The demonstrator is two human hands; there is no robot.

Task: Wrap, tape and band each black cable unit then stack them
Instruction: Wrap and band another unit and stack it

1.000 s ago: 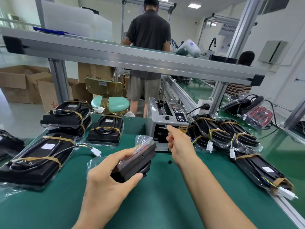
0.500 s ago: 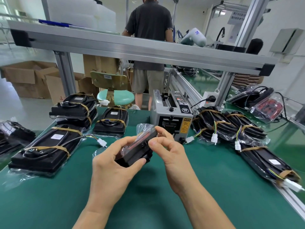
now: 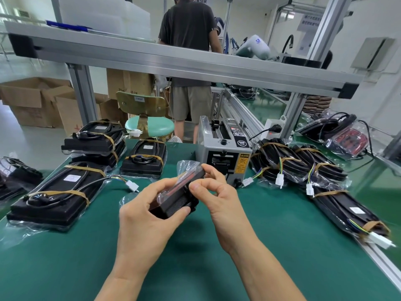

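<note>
Small black rectangular cable unit in clear plastic wrap (image 3: 178, 195) held above green bench (image 3: 271, 235), clear of banded stacks for access. Left hand (image 3: 149, 220) grips underside as support; right hand (image 3: 219, 198) pinches top edge, probably seating tape from grey tape dispenser (image 3: 223, 153) just behind.

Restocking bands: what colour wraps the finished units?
Tan bands on the units, clearest in the head view.

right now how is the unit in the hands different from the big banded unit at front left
The held unit is up off the table, gripped by the left hand and pinched by the right hand; the banded unit lies flat. The held one shows no tan bands; the banded unit has two. The held one looks much smaller. Both are black and in clear plastic.
</note>
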